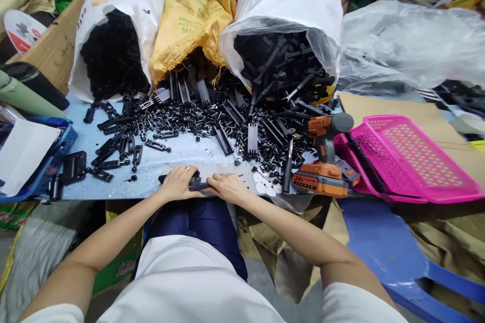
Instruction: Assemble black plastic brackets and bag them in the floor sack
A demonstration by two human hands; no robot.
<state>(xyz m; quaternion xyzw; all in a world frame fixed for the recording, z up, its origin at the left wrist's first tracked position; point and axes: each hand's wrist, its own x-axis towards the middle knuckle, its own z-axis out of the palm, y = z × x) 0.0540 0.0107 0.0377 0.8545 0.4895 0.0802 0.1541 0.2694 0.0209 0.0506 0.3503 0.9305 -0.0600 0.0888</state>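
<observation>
Both hands are at the table's front edge, closed on a black plastic part that lies between them. My left hand grips its left side, with a dark end poking out past the fingers. From the other side, my right hand pinches the part's right end; a thin dark tip shows beyond the knuckles. The fingers cover much of the part, so its full shape is hidden. Beneath the hands is a pale flat plate. White discs and a black-handled screwdriver-like tool lie to the right.
Small black parts and screws are heaped behind the hands, spilling from a yellow sack between two white sacks. An orange cordless drill and pink basket stand right. Black linkages and a blue basket are left.
</observation>
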